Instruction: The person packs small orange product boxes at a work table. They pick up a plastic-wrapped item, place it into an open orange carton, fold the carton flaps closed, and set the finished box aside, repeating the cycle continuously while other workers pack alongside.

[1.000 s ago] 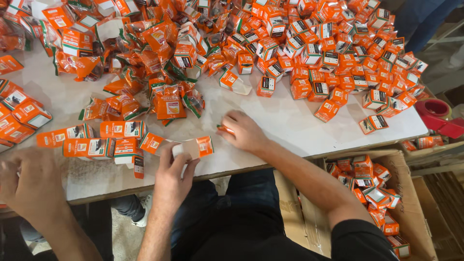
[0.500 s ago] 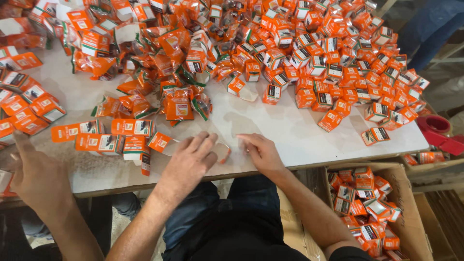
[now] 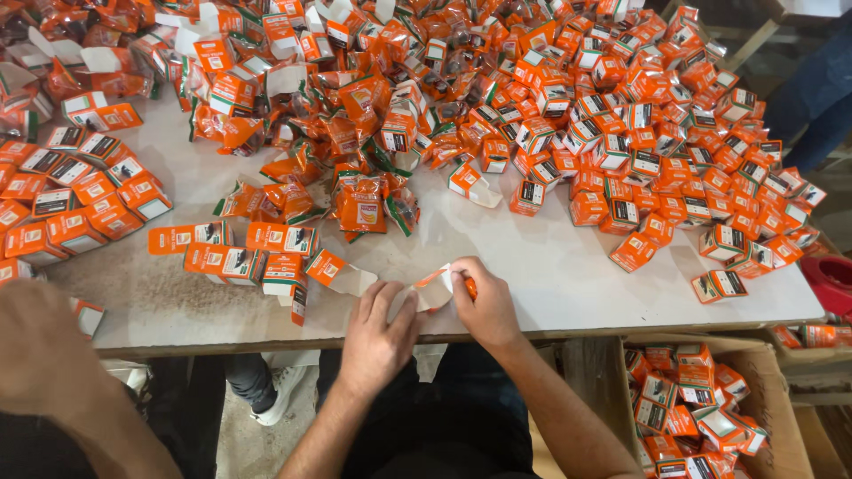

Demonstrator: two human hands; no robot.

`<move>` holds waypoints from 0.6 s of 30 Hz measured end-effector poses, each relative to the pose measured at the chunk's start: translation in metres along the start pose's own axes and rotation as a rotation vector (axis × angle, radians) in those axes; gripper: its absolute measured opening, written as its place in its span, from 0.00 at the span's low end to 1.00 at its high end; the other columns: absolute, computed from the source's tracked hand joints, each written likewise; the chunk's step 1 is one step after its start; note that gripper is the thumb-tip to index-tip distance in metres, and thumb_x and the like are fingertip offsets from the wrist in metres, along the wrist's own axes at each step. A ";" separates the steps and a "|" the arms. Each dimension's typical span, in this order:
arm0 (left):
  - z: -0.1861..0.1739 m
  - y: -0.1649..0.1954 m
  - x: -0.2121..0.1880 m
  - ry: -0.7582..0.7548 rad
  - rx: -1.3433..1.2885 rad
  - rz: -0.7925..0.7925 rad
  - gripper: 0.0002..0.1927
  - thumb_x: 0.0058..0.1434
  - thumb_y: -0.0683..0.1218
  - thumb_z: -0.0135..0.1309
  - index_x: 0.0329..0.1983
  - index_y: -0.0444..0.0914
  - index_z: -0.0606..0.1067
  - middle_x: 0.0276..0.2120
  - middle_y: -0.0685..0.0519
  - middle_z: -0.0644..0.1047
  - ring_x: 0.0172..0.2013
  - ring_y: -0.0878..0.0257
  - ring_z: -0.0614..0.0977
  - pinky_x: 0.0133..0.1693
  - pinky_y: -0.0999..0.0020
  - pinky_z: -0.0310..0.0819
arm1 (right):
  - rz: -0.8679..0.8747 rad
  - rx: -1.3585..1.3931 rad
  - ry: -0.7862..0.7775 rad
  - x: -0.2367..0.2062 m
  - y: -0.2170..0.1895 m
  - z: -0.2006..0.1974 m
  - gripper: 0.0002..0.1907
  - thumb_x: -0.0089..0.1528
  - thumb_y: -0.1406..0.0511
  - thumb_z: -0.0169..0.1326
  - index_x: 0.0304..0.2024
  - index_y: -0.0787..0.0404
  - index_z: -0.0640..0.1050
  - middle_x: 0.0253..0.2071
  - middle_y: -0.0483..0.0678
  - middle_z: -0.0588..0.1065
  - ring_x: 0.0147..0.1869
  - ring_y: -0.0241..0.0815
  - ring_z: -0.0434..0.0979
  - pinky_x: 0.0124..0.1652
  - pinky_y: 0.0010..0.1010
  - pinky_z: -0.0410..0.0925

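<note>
My left hand (image 3: pixel 377 333) and my right hand (image 3: pixel 484 306) meet at the near edge of the white table (image 3: pixel 550 266). Between them they hold a small orange and white carton (image 3: pixel 432 288) with its flap open. The right fingers pinch its right end; the left fingers press its left side. Just left of the hands lie several flat, unfolded orange cartons (image 3: pixel 240 253). A cluster of orange foil packets (image 3: pixel 359 202) sits beyond them.
A big heap of closed orange boxes (image 3: pixel 621 115) covers the far and right table. Neat rows of boxes (image 3: pixel 75 200) lie at left. A cardboard box (image 3: pixel 701 412) below right holds more. Another person's hand (image 3: pixel 44 355) is at lower left.
Both hands have closed together on one small carton at the table edge; the left hand, flat on the table before, now grips it. The view has shifted slightly.
</note>
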State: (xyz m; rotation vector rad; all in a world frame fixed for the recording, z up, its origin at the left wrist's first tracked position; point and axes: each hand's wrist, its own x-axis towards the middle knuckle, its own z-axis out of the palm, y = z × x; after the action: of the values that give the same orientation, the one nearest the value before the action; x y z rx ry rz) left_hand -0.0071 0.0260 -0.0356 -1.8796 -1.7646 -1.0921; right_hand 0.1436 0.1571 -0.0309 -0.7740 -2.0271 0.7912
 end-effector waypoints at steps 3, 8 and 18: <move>0.014 0.001 -0.005 -0.019 -0.168 -0.074 0.23 0.52 0.46 0.68 0.47 0.32 0.74 0.56 0.40 0.73 0.55 0.41 0.76 0.52 0.48 0.75 | -0.079 -0.094 -0.042 0.001 0.003 0.003 0.07 0.67 0.67 0.52 0.47 0.61 0.73 0.35 0.56 0.78 0.38 0.58 0.80 0.36 0.39 0.70; 0.026 -0.010 0.004 -0.107 -0.388 -0.192 0.26 0.52 0.40 0.66 0.55 0.37 0.72 0.57 0.43 0.76 0.56 0.44 0.78 0.52 0.55 0.77 | -0.176 -0.062 -0.138 -0.018 0.001 -0.008 0.22 0.64 0.67 0.57 0.58 0.65 0.66 0.43 0.63 0.71 0.41 0.61 0.77 0.40 0.41 0.71; 0.014 -0.006 0.012 -0.228 -0.507 -0.261 0.36 0.48 0.38 0.64 0.63 0.40 0.69 0.55 0.46 0.76 0.53 0.47 0.79 0.49 0.58 0.78 | -0.110 0.289 -0.090 -0.039 0.011 -0.032 0.27 0.59 0.69 0.67 0.56 0.64 0.69 0.42 0.55 0.75 0.36 0.54 0.78 0.38 0.33 0.74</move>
State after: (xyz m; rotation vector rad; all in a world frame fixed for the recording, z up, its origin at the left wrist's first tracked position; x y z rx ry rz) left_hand -0.0092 0.0448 -0.0373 -2.1713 -2.0482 -1.6004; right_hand 0.1921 0.1431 -0.0411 -0.4668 -1.9564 1.0419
